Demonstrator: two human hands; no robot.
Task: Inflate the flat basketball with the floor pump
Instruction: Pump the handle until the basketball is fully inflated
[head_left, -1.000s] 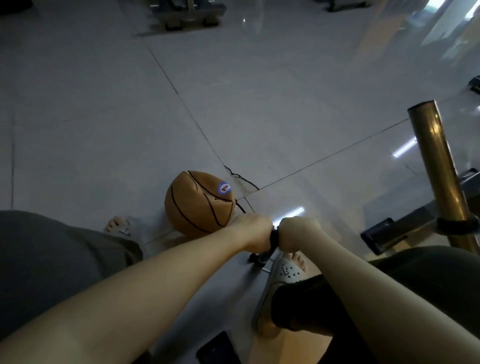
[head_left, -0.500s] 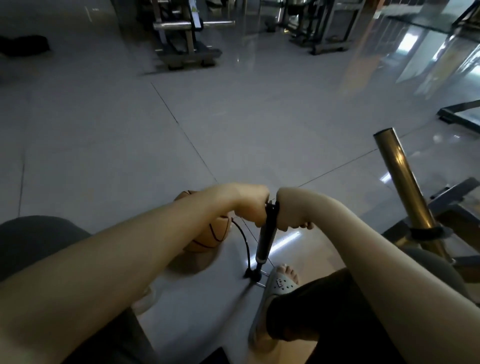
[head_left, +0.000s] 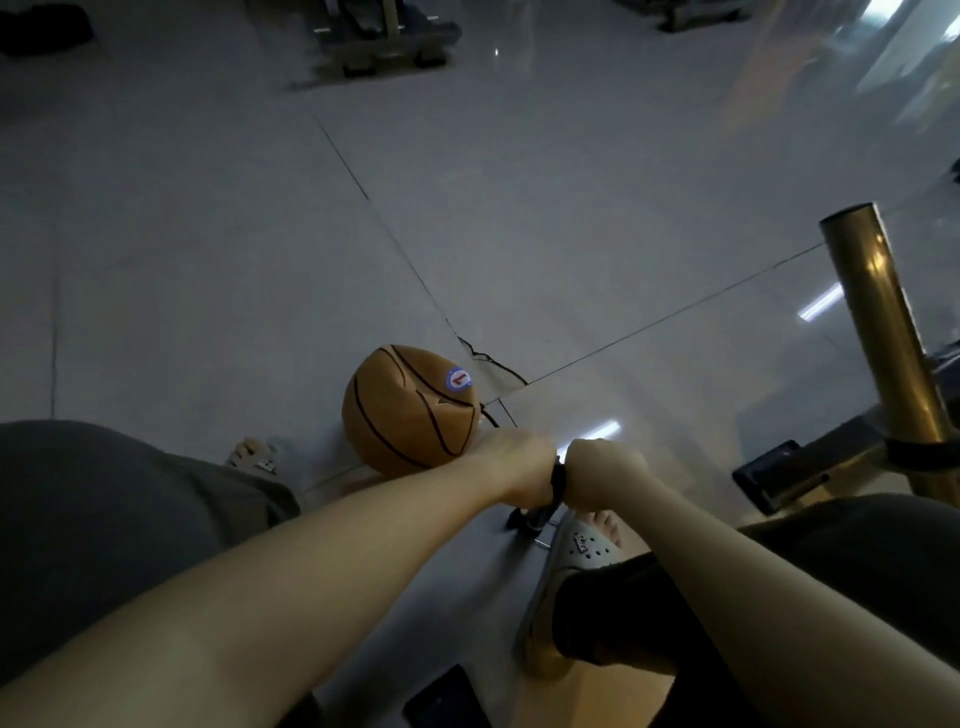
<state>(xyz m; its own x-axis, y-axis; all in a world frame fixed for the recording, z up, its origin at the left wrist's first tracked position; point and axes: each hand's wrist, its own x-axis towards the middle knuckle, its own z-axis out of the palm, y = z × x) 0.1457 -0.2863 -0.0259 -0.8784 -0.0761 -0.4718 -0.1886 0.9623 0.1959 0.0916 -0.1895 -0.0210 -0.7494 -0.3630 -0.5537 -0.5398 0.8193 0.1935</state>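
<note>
Fingers of the left hand (head_left: 519, 470) and right hand (head_left: 602, 475) are curled tight round the pump handle (head_left: 557, 475), which sits low. The dented basketball (head_left: 410, 405) lies on the floor (head_left: 260, 234) just beyond the left hand. Good strokes run straight down, the sandalled foot (head_left: 576, 551) pinning the pump base (head_left: 530, 519), the thin hose (head_left: 488, 415) left slack.

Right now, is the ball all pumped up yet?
Not yet. Done: the hose leads to the basketball, and a sandalled foot stands at the pump base. In hand: left grip and right grip hold the pump handle low. Left: the ball is caved in, so plenty more pumping.
</note>
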